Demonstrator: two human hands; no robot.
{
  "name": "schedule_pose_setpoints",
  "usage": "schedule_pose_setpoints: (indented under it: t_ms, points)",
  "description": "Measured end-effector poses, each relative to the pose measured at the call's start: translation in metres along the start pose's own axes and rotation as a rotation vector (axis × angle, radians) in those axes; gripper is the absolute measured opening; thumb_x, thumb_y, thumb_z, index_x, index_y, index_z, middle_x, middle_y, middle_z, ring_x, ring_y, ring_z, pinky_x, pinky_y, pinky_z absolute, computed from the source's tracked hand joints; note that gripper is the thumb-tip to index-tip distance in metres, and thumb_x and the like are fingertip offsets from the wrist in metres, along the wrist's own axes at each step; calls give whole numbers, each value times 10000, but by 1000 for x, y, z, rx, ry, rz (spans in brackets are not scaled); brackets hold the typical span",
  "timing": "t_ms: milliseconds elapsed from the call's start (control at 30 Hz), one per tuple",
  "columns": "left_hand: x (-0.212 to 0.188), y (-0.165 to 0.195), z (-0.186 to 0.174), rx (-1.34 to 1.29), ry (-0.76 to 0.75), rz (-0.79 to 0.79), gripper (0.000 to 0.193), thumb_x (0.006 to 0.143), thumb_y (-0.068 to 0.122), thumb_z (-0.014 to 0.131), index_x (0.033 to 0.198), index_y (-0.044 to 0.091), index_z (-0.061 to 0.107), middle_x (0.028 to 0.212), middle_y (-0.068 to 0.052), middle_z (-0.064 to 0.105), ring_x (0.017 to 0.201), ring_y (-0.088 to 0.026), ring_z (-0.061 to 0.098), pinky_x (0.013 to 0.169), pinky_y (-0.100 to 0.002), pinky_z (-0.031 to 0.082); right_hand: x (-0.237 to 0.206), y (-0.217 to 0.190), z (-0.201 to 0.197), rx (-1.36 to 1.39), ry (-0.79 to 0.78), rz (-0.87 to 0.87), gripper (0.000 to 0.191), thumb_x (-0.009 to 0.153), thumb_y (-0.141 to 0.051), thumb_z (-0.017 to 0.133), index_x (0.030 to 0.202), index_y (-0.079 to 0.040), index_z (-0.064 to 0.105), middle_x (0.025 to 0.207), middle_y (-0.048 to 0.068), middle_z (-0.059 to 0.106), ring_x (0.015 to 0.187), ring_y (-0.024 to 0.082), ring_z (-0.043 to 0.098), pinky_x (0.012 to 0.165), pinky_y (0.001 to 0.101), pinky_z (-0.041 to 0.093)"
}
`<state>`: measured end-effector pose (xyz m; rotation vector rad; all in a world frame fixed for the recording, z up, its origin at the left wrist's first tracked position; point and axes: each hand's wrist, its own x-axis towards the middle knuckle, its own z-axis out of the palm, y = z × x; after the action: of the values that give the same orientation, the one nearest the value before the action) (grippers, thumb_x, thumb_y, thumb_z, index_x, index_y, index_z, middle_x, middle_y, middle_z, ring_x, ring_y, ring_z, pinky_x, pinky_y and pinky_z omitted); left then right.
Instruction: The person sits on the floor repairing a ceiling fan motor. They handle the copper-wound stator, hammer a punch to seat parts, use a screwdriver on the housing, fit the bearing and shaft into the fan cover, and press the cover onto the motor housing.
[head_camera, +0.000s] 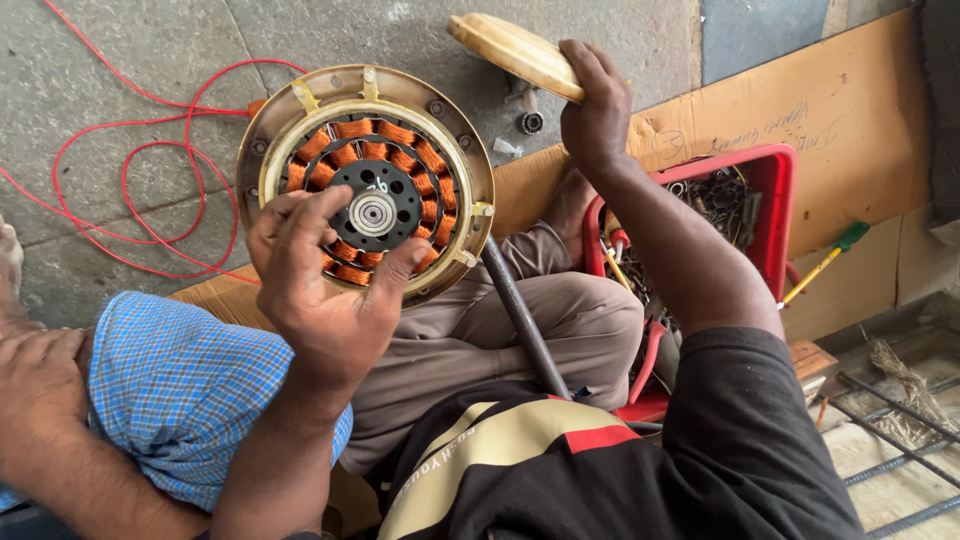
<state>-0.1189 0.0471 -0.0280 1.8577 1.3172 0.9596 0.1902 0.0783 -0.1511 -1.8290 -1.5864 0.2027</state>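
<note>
Copper-wound fan motor stator (366, 180) gripped by left hand (322, 278), fingers spread over lower left of winding ring, thumb pressed against lower right edge near cream inner rim. Held tilted toward camera, above lap, in front of grey concrete floor (150, 60). Orange coils arranged in ring around black hub (385, 195) with silver bearing (373, 213) at centre. Cream-gold housing rim (470, 160) round outside, with screw holes and small tabs.

Raised higher and to the right, right hand (597, 110) clenched around edge of cream motor cover (515, 52), seen almost edge-on, tilted, well apart from stator. Cannot tell how far fingers wrap behind cover.

Below stator, dark metal rod (522, 315) running diagonally down across tan trousers (560, 310). Black shirt with cream and red stripes (600, 460) at bottom of view.

Further out: red plastic crate (775, 190) to the right, filled with metal parts and tools, resting on brown cardboard (850, 130). Green-handled screwdriver (825, 260) lying on cardboard just beside crate. Red wire (130, 170) looping over floor at left. Small bearing-like part (530, 122) on floor under cover.

At lower left, another person's knee in blue checked cloth (180, 390), with a separate hand (35, 385) resting on it
</note>
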Motion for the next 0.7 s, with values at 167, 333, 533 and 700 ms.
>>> schedule_pose_setpoints:
  t_ms: [167, 333, 533, 700]
  points:
    - [-1, -2, 1, 56, -5, 96, 694, 701, 177, 969, 1246, -30, 591, 1155, -123, 618, 1126, -293, 533, 958, -425, 504, 2, 17, -6, 27, 151, 82, 484, 854, 184, 556, 1239, -51, 731, 1153, 141, 772, 1081, 281, 760, 984, 360, 577]
    - [-7, -16, 4, -255, 50, -166, 541, 844, 88, 981, 1246, 21, 625, 1141, -61, 573, 870, -77, 567, 832, -242, 529, 1, 28, -39, 505, 363, 332, 322, 963, 131, 613, 1256, 24, 693, 1172, 122, 740, 1070, 223, 688, 966, 332, 544]
    - [-12, -9, -7, -670, 135, -167, 448, 963, -47, 881, 1312, -17, 602, 1213, -64, 638, 1028, -95, 655, 983, -249, 576, -42, 16, -119, 1166, 274, 632, 241, 1029, -71, 655, 1254, 14, 646, 1190, 132, 732, 1071, 235, 731, 997, 398, 595]
    - [-36, 20, -20, -883, -31, -154, 375, 1025, -30, 822, 1327, -38, 600, 1220, -95, 695, 1025, -106, 660, 1001, -256, 558, -97, 21, -159, 1339, 196, 642, 381, 1099, -300, 557, 1288, 23, 634, 1229, 140, 720, 1098, 240, 722, 1013, 396, 599]
